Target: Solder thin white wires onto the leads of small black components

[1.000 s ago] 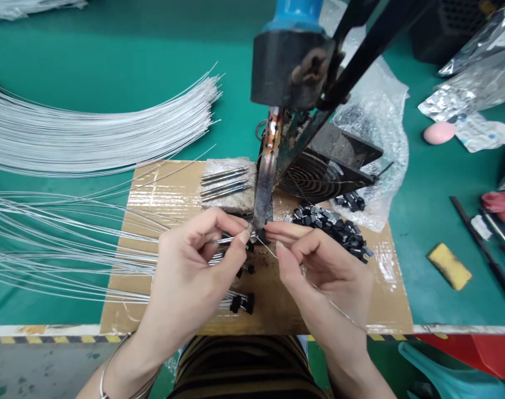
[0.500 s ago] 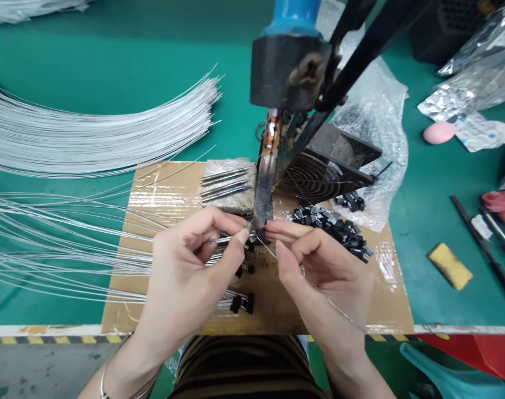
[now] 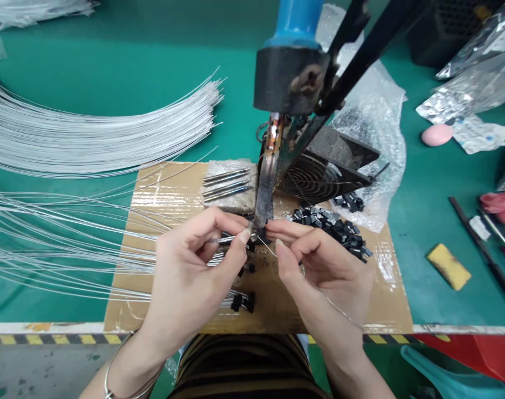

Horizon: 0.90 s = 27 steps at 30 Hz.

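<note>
Clearly thin, silvery wire [image 3: 267, 245], held in right hand [image 3: 323, 271].

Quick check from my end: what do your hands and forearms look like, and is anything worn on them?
Both the left hand and right hand are ungloved, and no sleeve shows on either forearm. A thin, silver-coloured bangle circles the left wrist; no bangle shows on the right.

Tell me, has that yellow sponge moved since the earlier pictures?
No: the sponge lies in the same spot, right of the cardboard, shifted neither way.
</note>
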{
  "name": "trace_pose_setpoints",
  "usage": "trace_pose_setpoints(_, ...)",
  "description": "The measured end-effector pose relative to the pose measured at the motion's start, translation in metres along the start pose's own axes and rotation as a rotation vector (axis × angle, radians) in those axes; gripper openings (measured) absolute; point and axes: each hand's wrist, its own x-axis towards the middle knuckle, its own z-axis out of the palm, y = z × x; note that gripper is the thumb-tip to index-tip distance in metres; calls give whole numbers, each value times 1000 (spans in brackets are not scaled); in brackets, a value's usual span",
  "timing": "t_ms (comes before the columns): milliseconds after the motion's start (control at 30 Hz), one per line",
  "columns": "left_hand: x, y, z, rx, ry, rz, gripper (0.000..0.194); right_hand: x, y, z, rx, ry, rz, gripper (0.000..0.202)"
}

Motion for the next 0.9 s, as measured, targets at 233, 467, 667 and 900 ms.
trace_pose_setpoints(233,1,0,0,15,5,-4,10,4,-4,-2,-65,-29,16,27)
trace_pose_setpoints(467,0,-1,-1,-1,-9,3,10,4,-6,-2,-93,-28,-10,26)
trace_pose_setpoints(667,-1,0,0,17,-2,8,10,4,-3,-1,-100,-13,-38,25)
trace_pose_setpoints(900,0,1,0,29,-16,-9,9,3,-5,-1,-137,-7,-63,26)
